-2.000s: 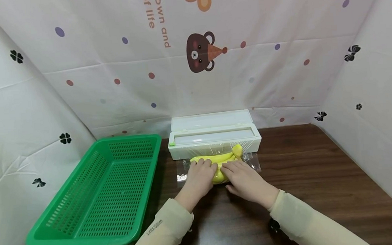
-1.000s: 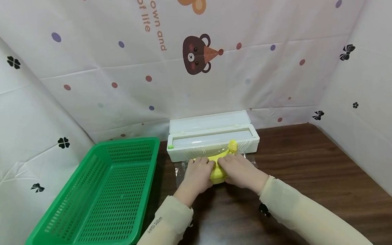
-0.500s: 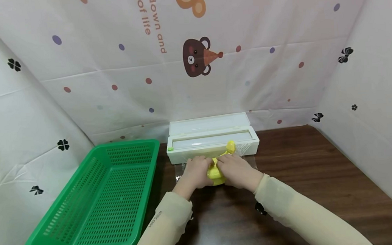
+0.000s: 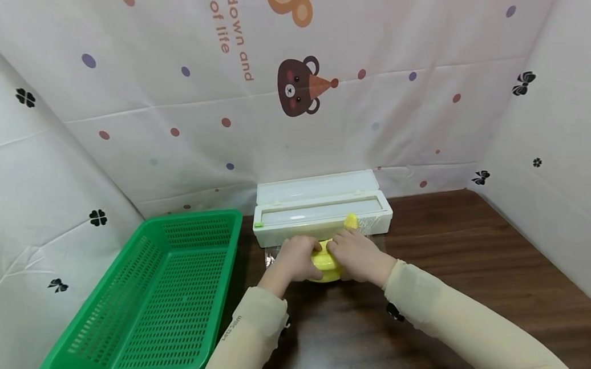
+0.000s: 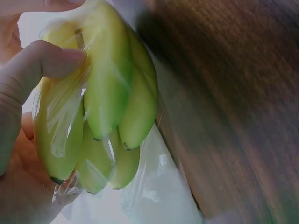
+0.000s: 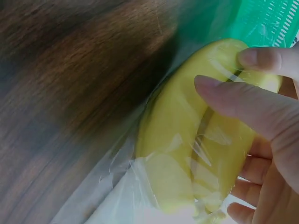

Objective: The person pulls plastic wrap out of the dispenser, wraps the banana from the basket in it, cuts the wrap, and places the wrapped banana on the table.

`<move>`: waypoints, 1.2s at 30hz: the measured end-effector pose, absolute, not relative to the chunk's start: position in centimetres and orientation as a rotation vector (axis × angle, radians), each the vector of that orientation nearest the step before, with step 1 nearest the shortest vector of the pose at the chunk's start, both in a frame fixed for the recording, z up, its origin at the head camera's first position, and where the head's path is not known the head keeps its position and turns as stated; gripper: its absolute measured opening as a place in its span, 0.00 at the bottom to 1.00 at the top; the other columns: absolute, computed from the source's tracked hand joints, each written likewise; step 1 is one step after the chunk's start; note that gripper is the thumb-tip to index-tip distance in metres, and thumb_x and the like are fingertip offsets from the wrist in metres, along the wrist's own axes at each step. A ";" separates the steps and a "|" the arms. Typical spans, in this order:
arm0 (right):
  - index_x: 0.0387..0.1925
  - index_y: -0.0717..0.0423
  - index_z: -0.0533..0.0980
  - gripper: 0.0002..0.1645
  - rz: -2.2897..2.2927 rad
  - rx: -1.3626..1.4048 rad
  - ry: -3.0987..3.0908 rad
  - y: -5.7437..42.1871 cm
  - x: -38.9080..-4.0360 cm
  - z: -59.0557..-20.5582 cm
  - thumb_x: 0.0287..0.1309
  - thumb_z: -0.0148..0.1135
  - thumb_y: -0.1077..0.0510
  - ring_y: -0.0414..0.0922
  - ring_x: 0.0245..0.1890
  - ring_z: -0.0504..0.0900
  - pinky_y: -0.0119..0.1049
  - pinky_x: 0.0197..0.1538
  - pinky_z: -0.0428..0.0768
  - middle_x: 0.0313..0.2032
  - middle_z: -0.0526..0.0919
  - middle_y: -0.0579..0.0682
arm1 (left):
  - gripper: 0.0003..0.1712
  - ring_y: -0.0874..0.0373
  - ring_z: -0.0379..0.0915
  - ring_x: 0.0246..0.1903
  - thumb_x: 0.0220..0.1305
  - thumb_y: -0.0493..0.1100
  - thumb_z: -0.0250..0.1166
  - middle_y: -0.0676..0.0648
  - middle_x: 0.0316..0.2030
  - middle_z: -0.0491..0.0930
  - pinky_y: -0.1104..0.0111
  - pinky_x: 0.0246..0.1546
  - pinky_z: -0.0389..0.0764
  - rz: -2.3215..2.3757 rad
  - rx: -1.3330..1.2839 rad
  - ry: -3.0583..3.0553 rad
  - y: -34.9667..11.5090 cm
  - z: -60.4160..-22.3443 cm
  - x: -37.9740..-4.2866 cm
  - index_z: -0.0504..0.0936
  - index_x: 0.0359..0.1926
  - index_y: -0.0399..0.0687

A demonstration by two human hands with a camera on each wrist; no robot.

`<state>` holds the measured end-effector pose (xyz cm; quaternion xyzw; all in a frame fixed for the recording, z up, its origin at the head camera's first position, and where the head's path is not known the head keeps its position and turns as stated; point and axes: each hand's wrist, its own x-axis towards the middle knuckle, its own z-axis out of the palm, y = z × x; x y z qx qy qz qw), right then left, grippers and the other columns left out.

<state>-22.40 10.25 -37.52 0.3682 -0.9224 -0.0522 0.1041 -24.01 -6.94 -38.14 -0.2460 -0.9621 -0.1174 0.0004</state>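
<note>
A bunch of yellow bananas (image 4: 325,260), partly covered in clear plastic wrap (image 6: 217,135), sits between both hands in front of the white wrap dispenser (image 4: 299,233). My left hand (image 4: 295,259) grips the bunch's left side, thumb over the film, as the left wrist view shows with the banana tips (image 5: 110,107). On the stem side, my right hand (image 4: 357,255) holds the bunch with its thumb on top and fingers curled beneath. Film stretches from the dispenser to the bananas. The stem end (image 4: 351,221) pokes up beyond the right hand.
A green perforated plastic basket (image 4: 220,281) stands at the left on the dark wooden table (image 4: 460,264). The dispenser's lid (image 4: 318,186) is raised against the patterned cloth (image 4: 194,140) at the back. More cloth hangs at both sides.
Both hands have drawn closer together around the bananas, and the fingers have curled further over the bunch. The bunch has been tipped up a little. The basket and dispenser stay in place.
</note>
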 end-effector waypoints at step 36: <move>0.36 0.51 0.66 0.35 -0.079 1.202 -2.580 10.5 -24.1 -39.0 0.22 0.75 0.50 0.46 0.36 0.75 0.44 0.54 0.72 0.28 0.71 0.43 | 0.24 0.61 0.72 0.30 0.38 0.43 0.72 0.52 0.34 0.81 0.71 0.33 0.75 -0.700 -0.801 -3.145 -8.0 -36.3 -25.0 0.81 0.42 0.43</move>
